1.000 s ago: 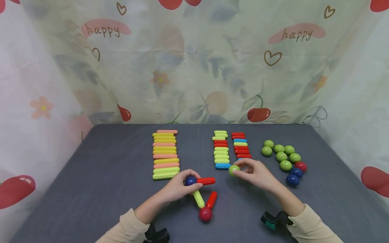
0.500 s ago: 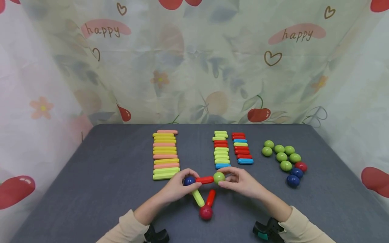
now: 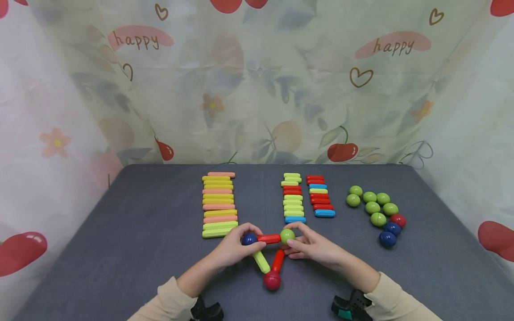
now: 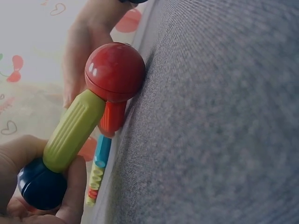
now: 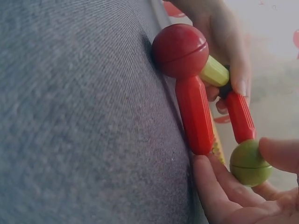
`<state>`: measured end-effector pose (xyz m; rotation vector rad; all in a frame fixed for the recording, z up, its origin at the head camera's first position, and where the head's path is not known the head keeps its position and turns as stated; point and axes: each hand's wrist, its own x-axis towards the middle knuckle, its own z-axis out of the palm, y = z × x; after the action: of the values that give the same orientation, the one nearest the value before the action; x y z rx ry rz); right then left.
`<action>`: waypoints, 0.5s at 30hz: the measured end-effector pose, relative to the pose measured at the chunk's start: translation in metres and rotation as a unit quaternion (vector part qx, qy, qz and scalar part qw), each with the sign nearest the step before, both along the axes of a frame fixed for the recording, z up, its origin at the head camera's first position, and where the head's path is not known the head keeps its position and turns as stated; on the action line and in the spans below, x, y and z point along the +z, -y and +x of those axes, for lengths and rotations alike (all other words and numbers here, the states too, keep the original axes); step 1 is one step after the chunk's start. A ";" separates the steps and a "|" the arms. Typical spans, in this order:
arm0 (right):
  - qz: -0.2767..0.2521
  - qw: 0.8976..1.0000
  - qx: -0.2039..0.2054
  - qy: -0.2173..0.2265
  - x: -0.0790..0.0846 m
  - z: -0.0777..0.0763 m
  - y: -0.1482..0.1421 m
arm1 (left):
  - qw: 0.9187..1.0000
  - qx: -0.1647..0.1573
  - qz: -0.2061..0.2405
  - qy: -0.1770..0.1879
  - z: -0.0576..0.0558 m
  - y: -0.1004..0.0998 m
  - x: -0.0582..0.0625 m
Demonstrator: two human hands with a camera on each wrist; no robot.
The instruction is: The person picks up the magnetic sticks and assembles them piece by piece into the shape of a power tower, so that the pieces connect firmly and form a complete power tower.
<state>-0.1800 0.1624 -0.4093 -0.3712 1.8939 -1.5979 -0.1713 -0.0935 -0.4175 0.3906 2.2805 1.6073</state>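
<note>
My left hand grips a dark blue ball between thumb and fingers. From that ball a red rod runs right and a yellow-green rod runs down to a red ball low over the table. A second red rod leads from the red ball toward my right hand. The right thumb and fingers pinch a green ball at the end of the upper red rod. Other right fingertips touch the free end of the second red rod.
Pink, yellow and green rods lie in a column at back left. Two columns of shorter coloured rods lie mid-back. Several green balls, a red ball and blue balls sit right. A patterned curtain stands behind the table.
My right hand has carried the green ball left to the end of the upper red rod, and its fingers now reach the lower red rod. The left hand has hardly moved.
</note>
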 end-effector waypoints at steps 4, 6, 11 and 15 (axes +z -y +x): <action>-0.005 1.000 -0.012 -0.001 0.000 0.000 0.001 | 1.000 0.002 0.001 -0.002 0.000 0.000 0.000; -0.010 1.000 -0.020 0.004 0.001 0.000 0.001 | 1.000 0.004 -0.001 -0.007 0.001 0.000 0.000; -0.026 0.999 -0.020 0.024 0.001 0.002 0.000 | 1.000 0.010 -0.002 -0.016 0.002 -0.001 -0.001; -0.034 0.999 -0.014 0.039 -0.001 0.003 0.000 | 1.000 0.015 0.002 -0.012 0.002 -0.002 0.000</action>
<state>-0.1767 0.1621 -0.4099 -0.3092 1.7973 -1.6744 -0.1690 -0.0918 -0.4175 0.3811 2.3124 1.6303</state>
